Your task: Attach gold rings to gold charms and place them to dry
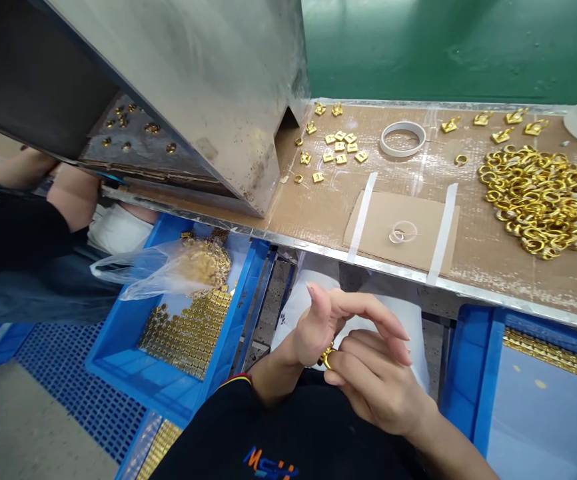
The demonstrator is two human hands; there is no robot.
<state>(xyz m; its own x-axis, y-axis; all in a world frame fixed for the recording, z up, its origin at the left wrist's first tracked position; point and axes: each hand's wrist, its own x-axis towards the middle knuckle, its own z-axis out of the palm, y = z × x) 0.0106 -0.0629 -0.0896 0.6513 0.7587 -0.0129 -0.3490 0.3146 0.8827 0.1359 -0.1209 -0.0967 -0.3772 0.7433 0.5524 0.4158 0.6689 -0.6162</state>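
In front of my body, both hands are close together above my lap. My right hand (386, 380) is closed, its thumb and fingers pinching a shiny gold ring (327, 358). My left hand (313, 327) has its thumb raised and its index finger arched over the right hand. Small gold pieces show against the left palm beside the ring; the lower left fingers are hidden. On the bench ahead, a cardboard sheet (368, 223) is taped down, with a small clear loop (403, 232) on it. A large heap of gold rings (543, 200) lies to its right.
A tape roll (386, 148) and small square gold pieces (341, 158) lie behind the cardboard. A metal hood (228, 100) stands left. Blue trays (133, 373) flank me, the left one holding gold parts and a plastic bag (153, 270). Another person's arm (73, 197) is at far left.
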